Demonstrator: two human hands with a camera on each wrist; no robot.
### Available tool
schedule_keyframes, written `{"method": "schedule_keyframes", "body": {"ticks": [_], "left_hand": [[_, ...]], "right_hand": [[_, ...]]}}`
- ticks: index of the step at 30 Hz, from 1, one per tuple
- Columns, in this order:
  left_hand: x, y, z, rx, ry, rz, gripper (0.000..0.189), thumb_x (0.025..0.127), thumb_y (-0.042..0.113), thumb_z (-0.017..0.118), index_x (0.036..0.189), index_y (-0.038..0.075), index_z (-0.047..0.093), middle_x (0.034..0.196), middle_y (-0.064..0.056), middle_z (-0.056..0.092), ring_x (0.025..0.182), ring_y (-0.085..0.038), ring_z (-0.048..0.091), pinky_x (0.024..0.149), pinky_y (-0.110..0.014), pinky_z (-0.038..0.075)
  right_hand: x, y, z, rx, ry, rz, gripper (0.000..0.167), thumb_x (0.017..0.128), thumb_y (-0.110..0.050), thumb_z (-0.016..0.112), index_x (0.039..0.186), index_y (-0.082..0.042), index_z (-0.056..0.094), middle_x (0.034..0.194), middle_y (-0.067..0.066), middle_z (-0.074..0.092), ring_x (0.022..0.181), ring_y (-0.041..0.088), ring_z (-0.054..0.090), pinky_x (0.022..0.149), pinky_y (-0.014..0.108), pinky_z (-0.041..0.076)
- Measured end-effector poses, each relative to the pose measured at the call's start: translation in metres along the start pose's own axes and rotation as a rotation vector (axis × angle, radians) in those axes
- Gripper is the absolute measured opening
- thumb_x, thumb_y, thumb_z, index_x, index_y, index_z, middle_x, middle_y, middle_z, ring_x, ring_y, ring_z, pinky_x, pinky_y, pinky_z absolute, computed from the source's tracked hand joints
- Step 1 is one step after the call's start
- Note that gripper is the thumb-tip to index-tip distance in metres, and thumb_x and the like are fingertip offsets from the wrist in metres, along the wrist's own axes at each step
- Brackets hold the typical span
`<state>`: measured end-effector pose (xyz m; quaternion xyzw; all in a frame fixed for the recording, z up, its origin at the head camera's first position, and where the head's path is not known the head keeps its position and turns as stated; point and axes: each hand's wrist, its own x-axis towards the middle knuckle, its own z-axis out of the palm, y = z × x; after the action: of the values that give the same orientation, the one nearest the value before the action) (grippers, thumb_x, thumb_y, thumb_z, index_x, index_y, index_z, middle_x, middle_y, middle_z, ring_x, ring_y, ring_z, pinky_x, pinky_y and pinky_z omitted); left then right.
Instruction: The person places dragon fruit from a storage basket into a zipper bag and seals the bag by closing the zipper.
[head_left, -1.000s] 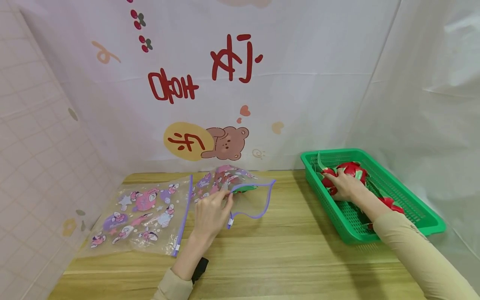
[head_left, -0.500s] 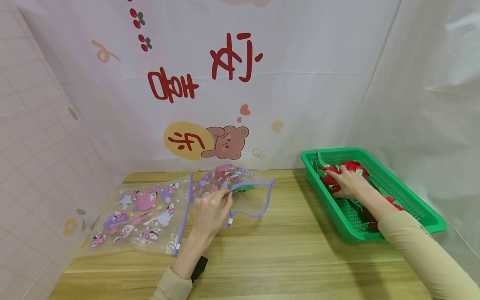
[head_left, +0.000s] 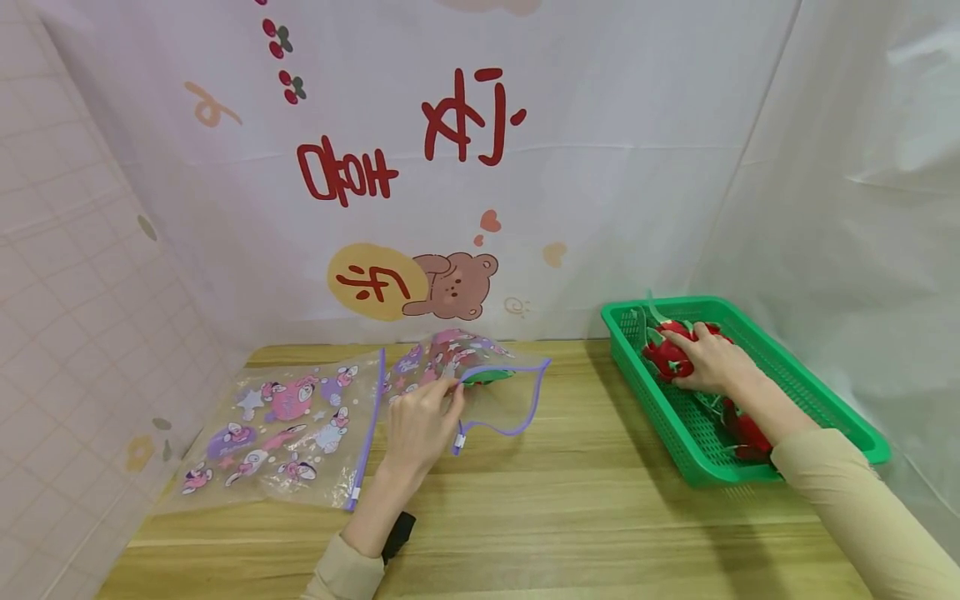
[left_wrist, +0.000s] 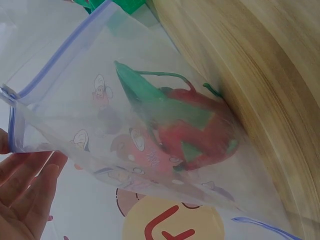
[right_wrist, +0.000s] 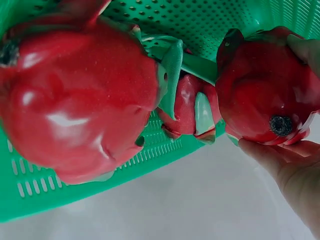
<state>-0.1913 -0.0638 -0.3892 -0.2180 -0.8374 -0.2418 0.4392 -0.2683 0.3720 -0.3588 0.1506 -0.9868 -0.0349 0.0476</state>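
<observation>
Pinching one bag (head_left: 452,358) of two, gripping one dragon fruit (head_left: 666,357) of four

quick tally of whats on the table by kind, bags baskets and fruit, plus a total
Green basket: 1
Zip bags: 2, one lying flat, one open
Dragon fruits: 4 in view, one inside the open bag, three in the basket
Total: 7
</observation>
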Motion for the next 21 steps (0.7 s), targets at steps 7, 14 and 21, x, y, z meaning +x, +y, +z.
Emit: {"method": "schedule_keyframes", "body": {"ticks": [7, 14, 21], "left_hand": [[0.000, 0.001, 0.001, 0.005, 0.009, 0.002, 0.004, 0.078, 0.008, 0.072, 0.075, 0.006, 0.071, 0.067, -0.004, 0.072, 0.040, -0.005, 0.047, 0.040, -0.007, 0.013], [0.000, -0.001, 0.001, 0.004, 0.013, 0.000, 0.003, 0.078, 0.008, 0.072, 0.075, 0.007, 0.071, 0.065, -0.004, 0.071, 0.039, 0.001, 0.026, 0.040, -0.008, 0.008], [0.001, -0.001, 0.001, -0.005, 0.008, 0.004, 0.004, 0.078, 0.008, 0.072, 0.075, 0.006, 0.071, 0.067, -0.005, 0.072, 0.038, -0.001, 0.034, 0.040, -0.008, 0.010]], "right_hand": [[-0.009, 0.004, -0.010, 0.030, 0.014, 0.025, 0.078, 0.077, -0.031, 0.075, 0.140, -0.007, 0.035, 0.105, 0.029, 0.041, 0.063, 0.026, 0.046, 0.047, 0.031, 0.039], [-0.017, 0.002, -0.020, 0.031, 0.092, 0.022, 0.079, 0.076, -0.033, 0.077, 0.139, -0.007, 0.037, 0.103, 0.026, 0.041, 0.062, 0.025, 0.046, 0.045, 0.031, 0.038], [-0.023, -0.008, -0.030, 0.014, 0.210, -0.023, 0.082, 0.072, -0.035, 0.080, 0.138, -0.009, 0.039, 0.097, 0.020, 0.043, 0.058, 0.020, 0.043, 0.043, 0.027, 0.033]]}}
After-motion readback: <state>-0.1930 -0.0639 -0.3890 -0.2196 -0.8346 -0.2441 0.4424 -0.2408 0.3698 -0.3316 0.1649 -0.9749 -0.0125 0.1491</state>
